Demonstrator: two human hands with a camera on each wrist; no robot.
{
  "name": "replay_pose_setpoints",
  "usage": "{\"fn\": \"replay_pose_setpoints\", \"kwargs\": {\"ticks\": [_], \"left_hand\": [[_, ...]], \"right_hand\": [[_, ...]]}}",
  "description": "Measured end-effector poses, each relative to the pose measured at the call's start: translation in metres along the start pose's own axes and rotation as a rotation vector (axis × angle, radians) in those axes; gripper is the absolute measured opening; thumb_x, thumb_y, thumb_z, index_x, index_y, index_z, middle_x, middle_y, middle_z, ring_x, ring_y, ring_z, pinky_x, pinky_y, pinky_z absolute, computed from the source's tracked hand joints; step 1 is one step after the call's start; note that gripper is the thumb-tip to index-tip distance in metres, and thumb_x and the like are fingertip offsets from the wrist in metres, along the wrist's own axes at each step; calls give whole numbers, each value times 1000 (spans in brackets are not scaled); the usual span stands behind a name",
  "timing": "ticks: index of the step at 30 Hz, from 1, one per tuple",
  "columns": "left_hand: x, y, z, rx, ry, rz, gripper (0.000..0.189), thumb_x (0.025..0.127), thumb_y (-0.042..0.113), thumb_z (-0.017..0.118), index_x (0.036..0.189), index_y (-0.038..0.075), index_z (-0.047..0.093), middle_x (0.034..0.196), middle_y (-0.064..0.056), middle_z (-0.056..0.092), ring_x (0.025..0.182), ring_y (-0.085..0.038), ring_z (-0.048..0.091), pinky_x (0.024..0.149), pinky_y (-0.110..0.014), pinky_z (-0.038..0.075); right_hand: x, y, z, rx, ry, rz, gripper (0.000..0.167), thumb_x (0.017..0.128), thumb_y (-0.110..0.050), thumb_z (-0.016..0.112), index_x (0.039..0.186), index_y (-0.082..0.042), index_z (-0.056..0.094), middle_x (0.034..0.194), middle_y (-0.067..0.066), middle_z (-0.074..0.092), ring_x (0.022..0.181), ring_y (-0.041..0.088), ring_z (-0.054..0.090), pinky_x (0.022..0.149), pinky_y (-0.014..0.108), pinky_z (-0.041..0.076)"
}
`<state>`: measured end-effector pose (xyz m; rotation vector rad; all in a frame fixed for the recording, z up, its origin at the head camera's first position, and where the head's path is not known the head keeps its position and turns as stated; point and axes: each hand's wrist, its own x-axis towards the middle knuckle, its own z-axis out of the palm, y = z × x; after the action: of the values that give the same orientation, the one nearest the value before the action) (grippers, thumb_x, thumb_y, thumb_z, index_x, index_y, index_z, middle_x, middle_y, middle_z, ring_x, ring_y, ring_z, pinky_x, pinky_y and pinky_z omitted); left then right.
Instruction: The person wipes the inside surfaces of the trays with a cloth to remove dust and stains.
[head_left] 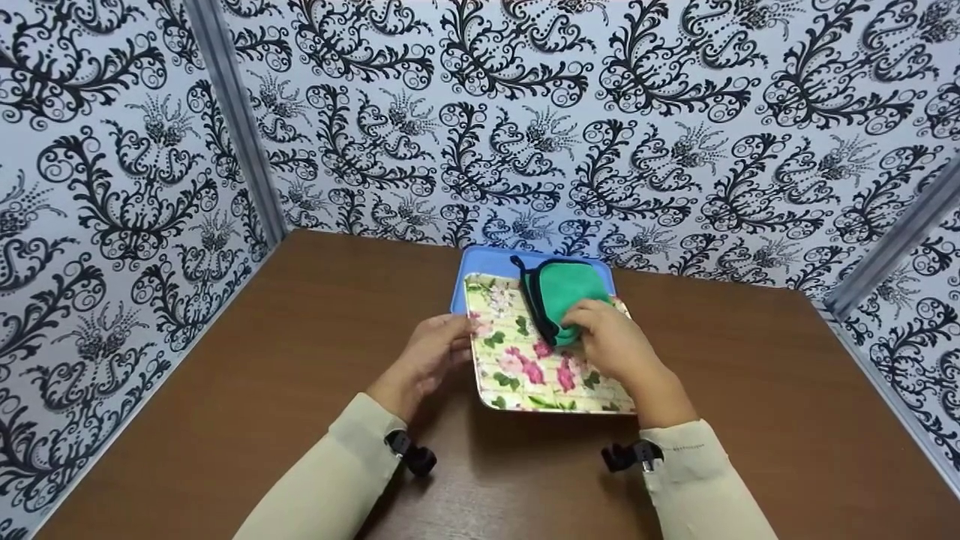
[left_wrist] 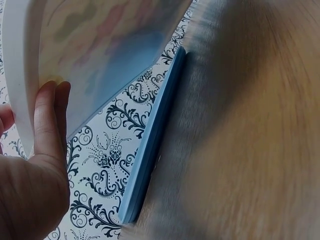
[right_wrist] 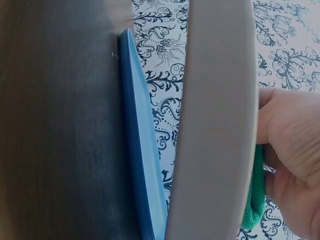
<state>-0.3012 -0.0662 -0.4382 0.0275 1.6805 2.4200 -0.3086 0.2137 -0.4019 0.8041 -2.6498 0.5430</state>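
Observation:
My left hand (head_left: 433, 352) grips the left edge of a cream tray (head_left: 517, 382) printed with pink flowers and green leaves. In the left wrist view its fingers (left_wrist: 47, 117) lie against the pale underside of the floral tray (left_wrist: 112, 55). My right hand (head_left: 616, 341) holds a green cloth (head_left: 574, 285) with black edging and a small black loop against the top face of that tray. From the right wrist view, only a fuzzy strip of the green cloth (right_wrist: 254, 202) shows beside the hand (right_wrist: 295, 150). The floral tray is raised and tilted above the table.
A blue tray (head_left: 487, 261) lies on the brown wooden table (head_left: 360, 277) behind the floral one, near the back wall. Panels with black-and-white scroll patterns (head_left: 525, 150) stand behind and on both sides. Each wrist wears a black strap with a small camera (head_left: 411, 452).

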Motion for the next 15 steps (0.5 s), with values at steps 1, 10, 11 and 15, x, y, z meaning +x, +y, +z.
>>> {"fn": "replay_pose_setpoints", "kwargs": {"ticks": [1, 10, 11, 15], "left_hand": [[0, 0, 0, -5, -4, 1, 26, 92, 9, 61, 111, -7, 68, 90, -7, 77, 82, -17, 74, 75, -29, 63], [2, -2, 2, -52, -8, 9, 19, 91, 6, 59, 103, -6, 68, 84, -6, 75, 78, -14, 72, 72, -27, 62], [2, -2, 2, -52, -4, 9, 19, 91, 6, 59, 102, -5, 68, 84, -6, 75, 77, -14, 72, 72, -27, 62], [2, -2, 2, -47, 7, 9, 19, 91, 7, 60, 103, -5, 69, 85, -6, 75, 78, -14, 72, 71, -27, 62]], "right_hand": [[-1, 1, 0, 1, 3, 7, 27, 86, 12, 66, 101, -7, 78, 109, 9, 74, 112, 33, 66, 103, 49, 55], [-5, 7, -1, 23, 1, 133, 30, 93, 9, 61, 105, -11, 79, 113, 5, 73, 111, 30, 67, 98, 49, 57], [-5, 8, -1, 24, -1, 147, 31, 94, 9, 59, 107, -11, 78, 114, 5, 73, 112, 30, 67, 98, 49, 57], [-7, 11, 0, 23, -6, 189, 33, 97, 8, 54, 113, -9, 77, 118, 8, 72, 115, 32, 67, 100, 51, 56]]}}
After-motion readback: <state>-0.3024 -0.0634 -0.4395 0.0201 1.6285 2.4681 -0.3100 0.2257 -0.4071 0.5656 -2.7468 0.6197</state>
